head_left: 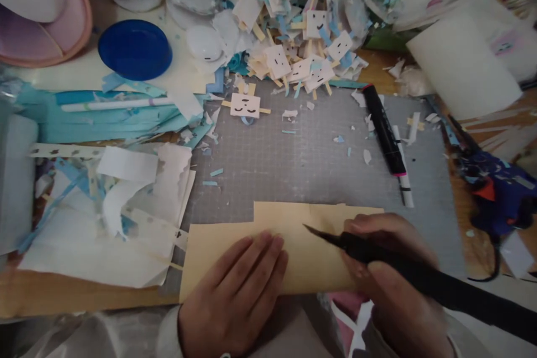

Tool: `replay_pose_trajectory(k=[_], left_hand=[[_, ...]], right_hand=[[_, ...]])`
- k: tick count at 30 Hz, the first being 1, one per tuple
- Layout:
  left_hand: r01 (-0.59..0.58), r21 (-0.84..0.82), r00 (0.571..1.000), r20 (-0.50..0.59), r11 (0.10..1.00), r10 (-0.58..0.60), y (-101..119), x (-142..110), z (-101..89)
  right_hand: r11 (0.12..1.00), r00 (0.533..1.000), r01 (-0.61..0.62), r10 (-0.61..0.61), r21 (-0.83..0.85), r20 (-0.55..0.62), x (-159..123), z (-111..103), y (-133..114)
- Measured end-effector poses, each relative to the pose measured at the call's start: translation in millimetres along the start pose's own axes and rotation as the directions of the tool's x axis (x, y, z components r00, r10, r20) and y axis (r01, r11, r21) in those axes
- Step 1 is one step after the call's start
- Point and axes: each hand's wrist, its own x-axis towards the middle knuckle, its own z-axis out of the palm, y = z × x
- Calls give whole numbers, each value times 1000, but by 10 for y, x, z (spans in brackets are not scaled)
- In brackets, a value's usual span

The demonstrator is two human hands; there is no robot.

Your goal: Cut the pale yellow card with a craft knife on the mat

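My left hand lies flat with its fingers stretched out on a tan sheet of paper at the near edge of a grey cutting mat. My right hand is closed round a long black craft knife. The blade tip rests on the tan paper just right of my left fingertips. The knife's handle runs off to the lower right.
Small white paper figures with drawn faces lie piled at the mat's far edge, one apart. A black marker and white pen lie on the right. A blue glue gun sits far right. Blue lid, teal and white scraps left.
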Motion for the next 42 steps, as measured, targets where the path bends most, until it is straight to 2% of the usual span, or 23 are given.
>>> replay_pose_trajectory(k=[3, 6, 8, 14, 19, 28, 37, 42], left_hand=[[12, 0, 1000, -3, 1000, -12, -1, -22, 14], [36, -21, 999, -28, 999, -37, 7, -24, 10], [47, -35, 997, -57, 998, -49, 13, -14, 0], [56, -41, 995, -80, 998, -59, 0, 49, -24], [51, -28, 995, -83, 998, -54, -19, 65, -35], [39, -26, 998, -45, 999, -40, -5, 13, -31], [39, -52, 998, -53, 998, -42, -2, -8, -19], [34, -49, 998, -48, 998, -36, -7, -4, -17]], right_hand=[[990, 971, -79, 50, 113, 234, 136, 180, -147], [986, 941, -110, 62, 127, 332, 248, 319, -220], [990, 941, -104, 68, 91, 332, 294, 385, -240], [998, 969, -66, 64, -1, 237, 356, 494, -279], [999, 959, -32, 39, -31, 280, 383, 476, -284], [999, 970, -31, 39, -35, 242, 317, 453, -277], [998, 947, -34, 49, -52, 318, 370, 481, -294], [998, 956, -14, 31, -60, 291, 367, 457, -284]])
